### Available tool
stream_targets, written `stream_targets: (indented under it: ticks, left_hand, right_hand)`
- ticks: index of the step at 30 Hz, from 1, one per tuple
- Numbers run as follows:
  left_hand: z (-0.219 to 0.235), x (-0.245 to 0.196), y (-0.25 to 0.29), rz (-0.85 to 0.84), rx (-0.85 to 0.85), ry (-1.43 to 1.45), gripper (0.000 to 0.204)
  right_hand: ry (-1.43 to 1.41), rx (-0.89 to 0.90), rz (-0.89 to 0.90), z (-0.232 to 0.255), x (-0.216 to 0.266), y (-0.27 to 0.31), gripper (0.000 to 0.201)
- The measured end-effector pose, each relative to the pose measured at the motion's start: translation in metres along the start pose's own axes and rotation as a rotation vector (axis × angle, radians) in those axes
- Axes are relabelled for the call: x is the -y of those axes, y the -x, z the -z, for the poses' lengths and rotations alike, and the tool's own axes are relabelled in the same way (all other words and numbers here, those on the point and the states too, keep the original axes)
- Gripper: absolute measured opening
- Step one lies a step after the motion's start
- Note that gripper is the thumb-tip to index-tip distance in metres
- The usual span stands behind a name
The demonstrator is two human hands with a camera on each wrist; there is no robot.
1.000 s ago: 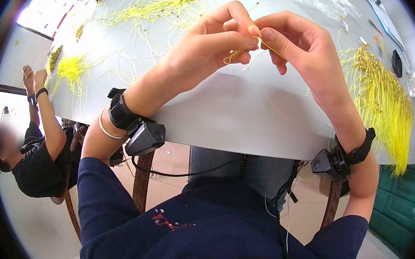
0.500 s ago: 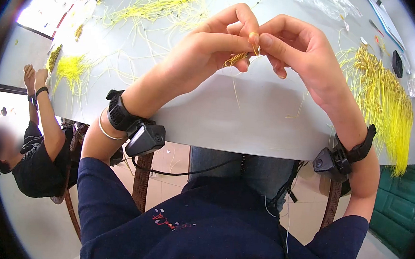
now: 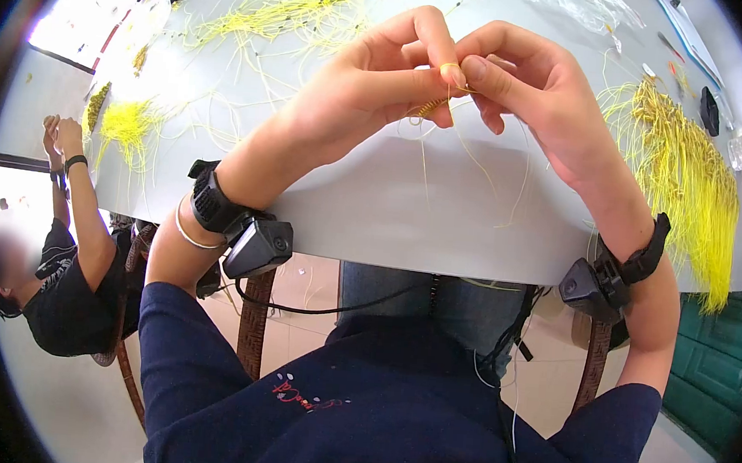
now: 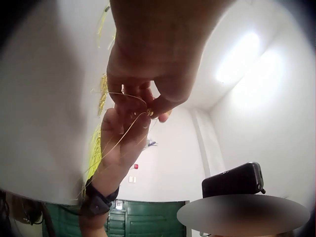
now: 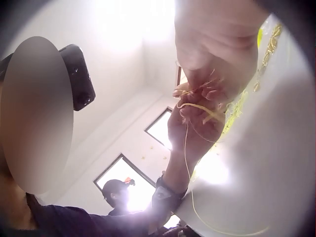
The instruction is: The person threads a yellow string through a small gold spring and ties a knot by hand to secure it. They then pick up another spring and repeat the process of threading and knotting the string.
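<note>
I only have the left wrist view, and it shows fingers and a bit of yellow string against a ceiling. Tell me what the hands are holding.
Observer: In the head view the left hand pinches a small gold coiled metal spring, and the right hand pinches a thin yellow string at the spring's end.
Operator: Say where the string goes from there.
Observer: It hangs in loose loops below the hands, over the grey tabletop.
Operator: Report what else lies on that table.
Observer: A thick bundle of yellow strings with gold ends lies by the right forearm and drapes over the table edge.
</note>
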State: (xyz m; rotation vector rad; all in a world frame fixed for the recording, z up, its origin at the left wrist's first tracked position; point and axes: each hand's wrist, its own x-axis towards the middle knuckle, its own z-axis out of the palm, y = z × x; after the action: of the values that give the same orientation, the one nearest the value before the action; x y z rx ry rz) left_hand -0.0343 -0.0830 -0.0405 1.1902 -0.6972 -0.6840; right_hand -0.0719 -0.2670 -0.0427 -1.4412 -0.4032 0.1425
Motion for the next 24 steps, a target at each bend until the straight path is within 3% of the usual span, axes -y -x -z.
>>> stream_targets:
  ticks: [2, 6, 8, 9, 11, 17, 20, 24]
  left_hand:
    - [0.003, 0.005, 0.0, 0.002, 0.001, 0.011, 0.011]
    - [0.004, 0.004, -0.001, 0.004, -0.002, -0.043, 0.01]
    - [0.007, 0.006, -0.002, 0.003, 0.002, -0.061, 0.01]
    - [0.008, 0.007, -0.003, 0.004, 0.012, -0.077, 0.009]
    - [0.005, 0.004, -0.002, -0.022, 0.021, -0.082, 0.005]
    - [0.009, 0.003, -0.002, -0.012, 0.047, -0.06, 0.008]
    - [0.007, 0.004, -0.003, -0.005, 0.03, -0.006, 0.009]
    - [0.01, 0.004, -0.003, 0.008, 0.073, 0.043, 0.01]
  right_hand:
    - [0.177, 0.002, 0.117, 0.002, 0.0, -0.001, 0.016]
    - [0.156, -0.021, 0.097, -0.003, 0.0, 0.0, 0.016]
    - [0.051, -0.021, -0.136, -0.005, 0.002, 0.001, 0.016]
    - [0.052, -0.021, -0.135, -0.005, 0.002, 0.001, 0.016]
    - [0.208, -0.06, 0.07, -0.005, 0.002, 0.001, 0.018]
    - [0.276, 0.024, 0.159, 0.006, 0.001, -0.004, 0.014]
    - [0.417, -0.014, 0.186, 0.011, 0.001, -0.004, 0.014]
    - [0.376, -0.036, 0.17, 0.008, 0.001, -0.004, 0.014]
